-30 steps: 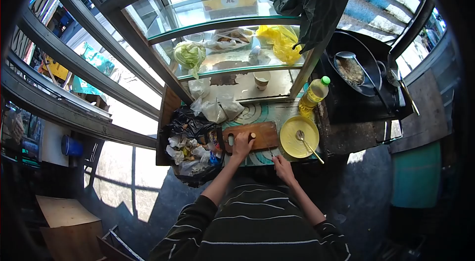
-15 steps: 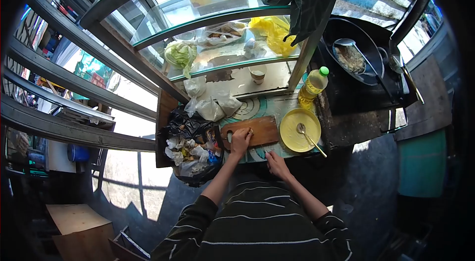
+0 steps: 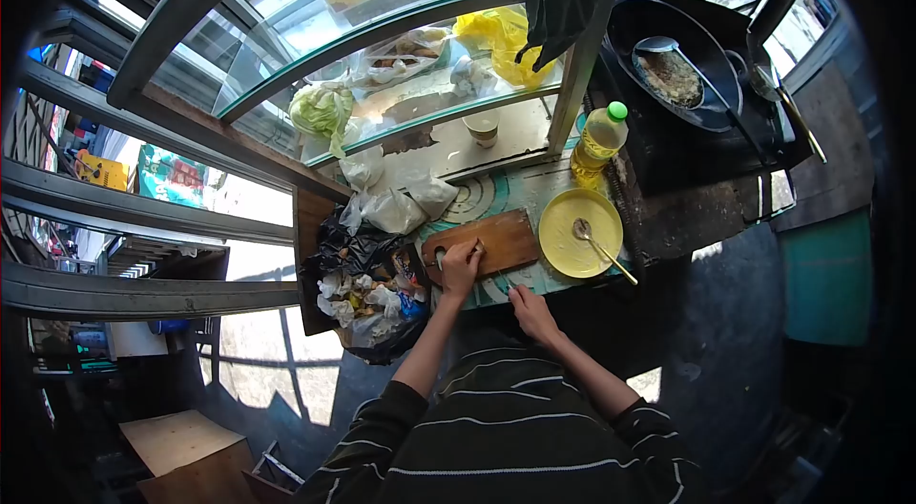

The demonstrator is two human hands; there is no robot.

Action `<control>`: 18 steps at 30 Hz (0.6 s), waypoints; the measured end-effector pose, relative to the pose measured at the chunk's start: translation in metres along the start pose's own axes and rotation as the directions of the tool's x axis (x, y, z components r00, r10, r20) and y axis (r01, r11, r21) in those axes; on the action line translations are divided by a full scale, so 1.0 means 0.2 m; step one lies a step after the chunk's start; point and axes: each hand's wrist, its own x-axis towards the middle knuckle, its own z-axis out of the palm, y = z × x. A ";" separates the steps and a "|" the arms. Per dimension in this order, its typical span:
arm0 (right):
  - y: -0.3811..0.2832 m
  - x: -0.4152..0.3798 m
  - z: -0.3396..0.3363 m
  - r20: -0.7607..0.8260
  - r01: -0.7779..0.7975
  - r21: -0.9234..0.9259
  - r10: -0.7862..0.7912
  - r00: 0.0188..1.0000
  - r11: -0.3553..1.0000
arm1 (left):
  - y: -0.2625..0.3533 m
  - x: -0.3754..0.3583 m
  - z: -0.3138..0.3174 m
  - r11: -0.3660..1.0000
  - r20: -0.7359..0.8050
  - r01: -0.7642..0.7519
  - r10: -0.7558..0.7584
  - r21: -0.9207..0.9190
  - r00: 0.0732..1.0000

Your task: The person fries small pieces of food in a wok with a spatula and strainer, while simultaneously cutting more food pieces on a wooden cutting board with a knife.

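On my feed, a small pale piece [image 3: 480, 247], prob. food but too small to ID, sits on the wooden chopping board [image 3: 510, 239] at the left hand's fingertips. Left hand [image 3: 459, 267] is narrow, fingers bunched on the piece, prob. to pin it so it can't roll. Its wrist comes in over the board's near edge, close to the handle slot, which likely helps steady the wood too.

Right hand [image 3: 534, 315] is closed round the handle of a thin knife [image 3: 512, 287], just off the board's near edge. I read that as keeping the blade low & clear of the fingertips; I can't make out the edge's angle. So re: the 2 hands, the piece is right at the left & a bit fwd + to the left of the right, w/ a gap between it & the knife.

Just right of the board: yellow plate [image 3: 563, 256] w/ 1 spoon [image 3: 606, 254] in it, handle out over the rim, prob. for an easy grab. Behind that, the oil bottle [image 3: 599, 146], upright, green cap on, betw. plate & wok [image 3: 706, 41], so prob. in reach of both. Left side: black rubbish bag [image 3: 358, 246], mouth open by the board, likely for scraps. Tied plastic bags [image 3: 396, 210] rest on the worktop [image 3: 489, 201] behind the board.
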 end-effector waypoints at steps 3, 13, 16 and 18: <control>-0.01 0.01 0.01 -0.063 0.074 -0.054 -0.078 0.995 0.996 | 0.01 0.00 0.00 1.000 -0.008 -0.017 0.017 0.024 1.000; -0.07 0.06 -0.02 0.024 -0.017 -0.022 0.017 1.000 1.000 | -0.01 0.00 0.01 0.995 0.017 -0.054 0.053 0.082 0.998; -0.03 0.11 0.01 -0.051 0.107 -0.009 -0.107 0.993 0.994 | -0.01 -0.01 0.02 0.996 0.026 -0.035 0.033 0.076 0.999; -0.06 0.09 -0.02 -0.040 0.094 0.009 -0.094 0.995 0.995 | -0.01 -0.01 0.02 0.995 0.007 -0.058 0.058 0.079 0.998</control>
